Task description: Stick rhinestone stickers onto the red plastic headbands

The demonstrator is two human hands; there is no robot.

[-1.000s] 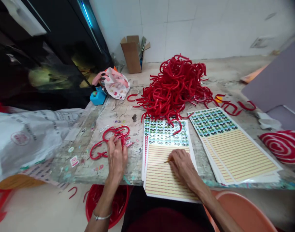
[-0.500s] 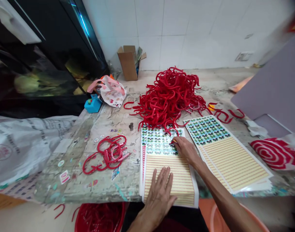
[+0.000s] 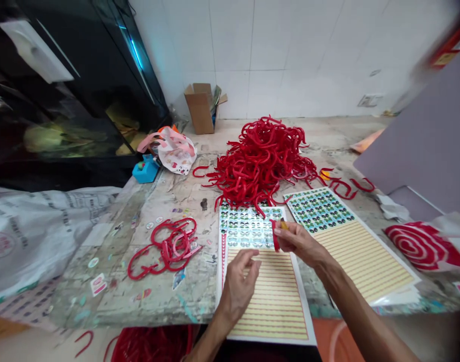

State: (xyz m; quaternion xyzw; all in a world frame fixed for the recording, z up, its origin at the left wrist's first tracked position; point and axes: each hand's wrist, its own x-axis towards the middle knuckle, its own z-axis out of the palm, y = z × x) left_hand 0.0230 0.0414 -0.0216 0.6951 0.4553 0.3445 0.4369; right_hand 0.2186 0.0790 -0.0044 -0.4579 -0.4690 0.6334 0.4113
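My right hand (image 3: 296,242) is closed at the upper right of a sticker sheet (image 3: 267,296). A red curved strip (image 3: 276,236) hangs from its fingers, and a small yellow object with a dark tip (image 3: 283,224) sticks out at the thumb; its kind is unclear. My left hand (image 3: 241,281) hovers over the sheet's left middle, empty, with thumb and fingers curved and apart. The sheet has rows of shiny green and dark eye-like stickers at the top and yellow strips with red lines below. Behind it rises a big pile of red curved strips (image 3: 260,161).
A second sticker sheet (image 3: 358,251) lies to the right. Several linked red loops (image 3: 173,246) are at the left. Farther back stand a cardboard box (image 3: 201,110), a cloth bag (image 3: 177,153) and a blue box (image 3: 145,172). A red tub (image 3: 150,347) sits below the table edge.
My left hand has lifted off the sheet and moved up, its fingers now curved. My right hand has come away from the stickers, now with a red curved strip in it.
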